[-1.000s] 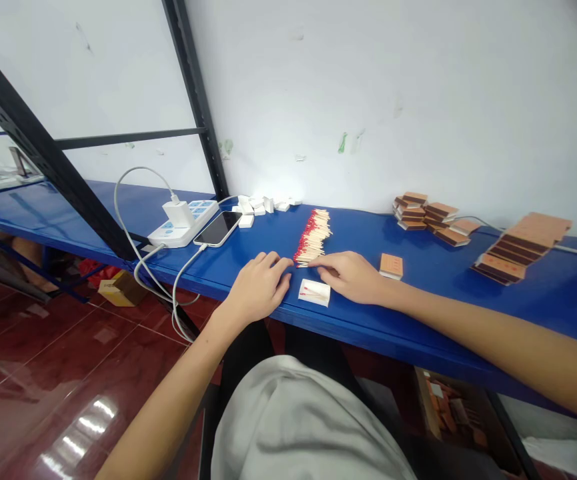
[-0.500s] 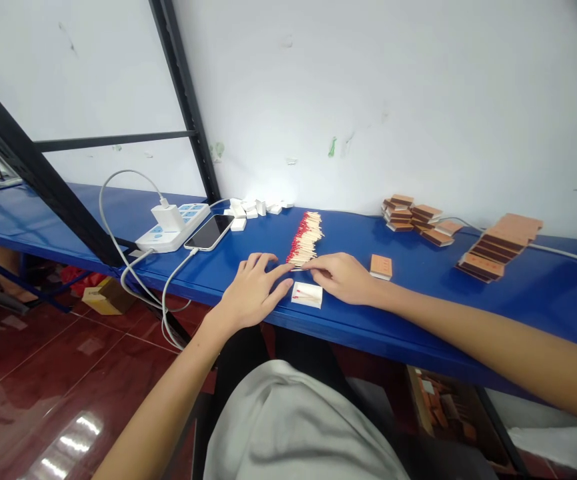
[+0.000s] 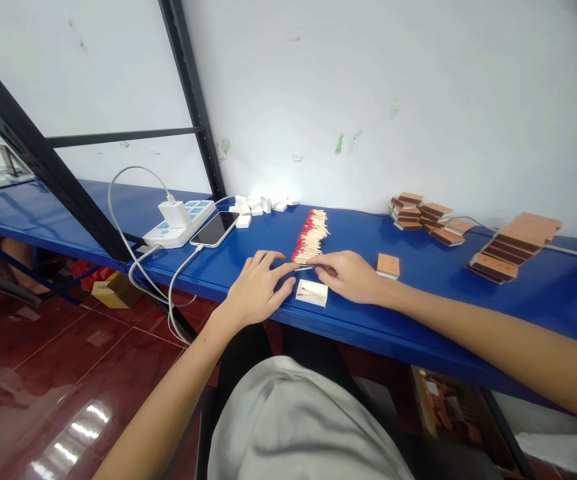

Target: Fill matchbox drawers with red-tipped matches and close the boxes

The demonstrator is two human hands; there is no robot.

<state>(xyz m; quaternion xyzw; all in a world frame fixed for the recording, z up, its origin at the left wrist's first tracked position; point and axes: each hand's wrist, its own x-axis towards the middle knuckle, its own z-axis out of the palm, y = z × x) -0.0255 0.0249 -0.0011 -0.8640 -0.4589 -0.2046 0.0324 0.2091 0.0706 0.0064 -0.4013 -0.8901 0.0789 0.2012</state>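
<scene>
A long pile of red-tipped matchsticks lies on the blue shelf, heads to the left. At its near end, my left hand reaches in with the index finger stretched out and the thumb held apart. My right hand comes from the other side, its index fingertip at the pale ends and its thumb below, apart from the finger. Between the two index fingertips lies a loose matchstick. Just in front sits a white matchbox tray with a few matches in it. An orange matchbox rests right of my right hand.
White empty trays are heaped by the wall, near a phone and a power strip with cables. Matchboxes stand in stacks and a leaning row at right. A black post rises at left.
The camera view has shifted slightly, so everything sits a little further right. My hands stay at the near end of the pile; my right thumb has drawn slightly away from its index finger.
</scene>
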